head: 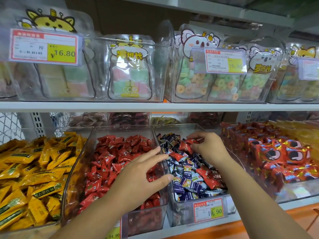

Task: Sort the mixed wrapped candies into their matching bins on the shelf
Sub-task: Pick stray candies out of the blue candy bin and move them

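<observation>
Red wrapped candies (186, 146) sit mixed into the blue-and-white wrapped candies (188, 181) in the clear plastic bin (179, 215). Your right hand (209, 147) pinches a couple of them near the back of the pile. Your left hand (138, 176) is flat with straight fingers over the divider. Lift straight up so you shed any blue pieces, then drop the reds into the neighbouring clear bin of red candies (148, 219). More reds lie nearer the front.

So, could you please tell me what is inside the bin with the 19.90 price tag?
Mostly blue-and-white wrapped candies with red candies mixed in; the right hand pinches red ones. Deeper layers are covered.
</observation>
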The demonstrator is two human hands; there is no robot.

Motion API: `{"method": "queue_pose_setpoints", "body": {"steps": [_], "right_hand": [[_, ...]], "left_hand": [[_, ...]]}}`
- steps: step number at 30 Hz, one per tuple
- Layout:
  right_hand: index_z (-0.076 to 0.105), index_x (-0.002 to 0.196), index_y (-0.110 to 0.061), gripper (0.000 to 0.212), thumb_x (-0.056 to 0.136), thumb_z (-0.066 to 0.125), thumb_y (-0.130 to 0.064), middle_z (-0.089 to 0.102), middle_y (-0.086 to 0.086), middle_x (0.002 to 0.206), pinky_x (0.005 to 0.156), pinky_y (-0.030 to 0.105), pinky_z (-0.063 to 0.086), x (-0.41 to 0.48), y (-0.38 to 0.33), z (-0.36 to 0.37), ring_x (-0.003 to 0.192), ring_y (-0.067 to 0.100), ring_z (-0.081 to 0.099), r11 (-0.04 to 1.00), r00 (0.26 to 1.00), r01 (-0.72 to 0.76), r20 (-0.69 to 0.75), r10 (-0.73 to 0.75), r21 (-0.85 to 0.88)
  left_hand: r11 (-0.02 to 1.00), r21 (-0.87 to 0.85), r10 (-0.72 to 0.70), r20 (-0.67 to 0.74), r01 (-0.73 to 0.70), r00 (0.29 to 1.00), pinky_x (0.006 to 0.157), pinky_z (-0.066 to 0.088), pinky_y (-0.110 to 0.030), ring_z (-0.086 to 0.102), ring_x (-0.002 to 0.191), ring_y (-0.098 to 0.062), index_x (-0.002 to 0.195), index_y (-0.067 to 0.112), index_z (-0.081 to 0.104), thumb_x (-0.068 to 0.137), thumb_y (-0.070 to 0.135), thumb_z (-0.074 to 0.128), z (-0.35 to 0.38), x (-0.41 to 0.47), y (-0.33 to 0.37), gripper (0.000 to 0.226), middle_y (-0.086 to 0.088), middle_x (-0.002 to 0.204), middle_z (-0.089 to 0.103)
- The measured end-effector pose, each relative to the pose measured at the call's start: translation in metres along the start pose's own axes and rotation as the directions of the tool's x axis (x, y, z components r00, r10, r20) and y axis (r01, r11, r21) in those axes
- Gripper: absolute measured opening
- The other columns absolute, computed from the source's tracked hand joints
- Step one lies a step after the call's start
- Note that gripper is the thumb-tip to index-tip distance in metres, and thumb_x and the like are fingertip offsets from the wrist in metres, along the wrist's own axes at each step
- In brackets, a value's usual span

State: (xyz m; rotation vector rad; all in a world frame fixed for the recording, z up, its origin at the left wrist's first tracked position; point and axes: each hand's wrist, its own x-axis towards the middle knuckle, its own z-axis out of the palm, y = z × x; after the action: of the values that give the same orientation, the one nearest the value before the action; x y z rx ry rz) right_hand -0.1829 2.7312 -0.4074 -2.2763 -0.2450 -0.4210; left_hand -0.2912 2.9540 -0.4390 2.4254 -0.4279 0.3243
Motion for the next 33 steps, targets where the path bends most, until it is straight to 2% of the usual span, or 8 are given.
{"method": "queue_pose_setpoints", "body": {"steps": [3,6,14,19,24,27,29,33], "right_hand": [[0.069,0.093,-0.027,0.027,0.083,0.068,-0.002,0.061,-0.007,0.087,0.045,0.01,0.041,-0.001,-0.004,0.0,0.058,0.01,0.055,0.999,1.0,-0.004,0.02,0.003,0.043],[0.068,0.092,-0.025,0.027,0.085,0.066,0.001,0.066,0.003,0.1,0.063,0.027,0.058,-0.002,-0.004,0.001,0.059,0.015,0.066,0.985,0.997,-0.062,0.054,0.054,0.161],[0.068,0.096,-0.012,0.024,0.089,0.058,0.01,0.066,0.007,0.097,0.054,0.016,0.054,-0.003,-0.002,0.0,0.051,0.015,0.065,0.912,0.983,-0.178,0.111,0.147,0.371],[0.068,0.089,-0.019,0.024,0.087,0.063,0.004,0.07,0.008,0.096,0.064,0.018,0.057,-0.003,-0.001,0.002,0.077,0.019,0.067,0.948,0.99,-0.122,0.11,0.093,0.295],[0.068,0.112,-0.027,0.025,0.089,0.066,-0.019,0.065,-0.008,0.115,0.074,0.022,0.047,-0.007,-0.001,0.007,0.1,0.019,0.065,0.995,0.95,-0.101,0.299,0.092,0.015],[0.06,0.127,-0.028,0.035,0.094,0.058,-0.018,0.055,-0.005,0.129,0.057,0.014,0.047,-0.006,-0.001,0.012,0.064,-0.005,0.062,0.993,0.901,-0.051,0.425,0.09,-0.104],[0.062,0.123,-0.027,0.034,0.093,0.057,-0.011,0.055,-0.001,0.133,0.046,0.011,0.04,0.0,0.001,0.016,0.046,-0.004,0.052,0.984,0.905,-0.031,0.413,0.101,-0.173],[0.07,0.102,-0.023,0.028,0.085,0.064,-0.001,0.06,0.004,0.129,0.066,0.031,0.055,0.005,0.009,0.021,0.077,0.024,0.067,0.983,0.945,-0.069,0.305,0.118,-0.167]], "left_hand": [[1.0,-0.001,-0.005,0.003,0.005,1.0,0.116,0.021,-0.029,0.019,0.136,0.014,0.131,0.066,0.033,0.069,0.082,0.04,0.0,-0.001,0.001,0.064,0.047,0.144,0.013],[1.0,-0.008,-0.008,0.006,0.008,1.0,0.115,0.02,-0.027,0.019,0.135,0.015,0.131,0.066,0.034,0.069,0.082,0.041,-0.001,-0.001,0.001,0.064,0.047,0.144,0.013],[1.0,-0.017,-0.002,0.011,0.002,1.0,0.114,0.021,-0.027,0.021,0.136,0.013,0.132,0.064,0.034,0.074,0.078,0.046,0.0,0.0,-0.002,0.061,0.046,0.145,0.013],[1.0,-0.017,0.001,0.008,-0.001,1.0,0.113,0.02,-0.026,0.019,0.135,0.014,0.132,0.064,0.034,0.074,0.077,0.046,0.0,-0.001,-0.002,0.061,0.046,0.145,0.013],[1.0,-0.029,0.009,0.003,-0.009,1.0,0.111,0.019,-0.021,0.019,0.132,0.018,0.129,0.067,0.035,0.075,0.076,0.049,0.0,-0.001,-0.001,0.057,0.047,0.144,0.014],[1.0,-0.029,0.008,0.004,-0.008,1.0,0.111,0.019,-0.022,0.018,0.133,0.018,0.128,0.067,0.035,0.074,0.077,0.047,0.0,-0.001,0.0,0.056,0.048,0.143,0.013],[1.0,-0.026,0.008,0.005,-0.008,1.0,0.113,0.02,-0.025,0.018,0.134,0.017,0.129,0.067,0.035,0.072,0.079,0.044,0.0,-0.001,0.0,0.059,0.049,0.143,0.013],[1.0,-0.027,0.01,0.001,-0.01,1.0,0.113,0.021,-0.024,0.018,0.134,0.019,0.129,0.067,0.036,0.07,0.081,0.043,0.0,0.0,0.0,0.061,0.05,0.142,0.012]]}}
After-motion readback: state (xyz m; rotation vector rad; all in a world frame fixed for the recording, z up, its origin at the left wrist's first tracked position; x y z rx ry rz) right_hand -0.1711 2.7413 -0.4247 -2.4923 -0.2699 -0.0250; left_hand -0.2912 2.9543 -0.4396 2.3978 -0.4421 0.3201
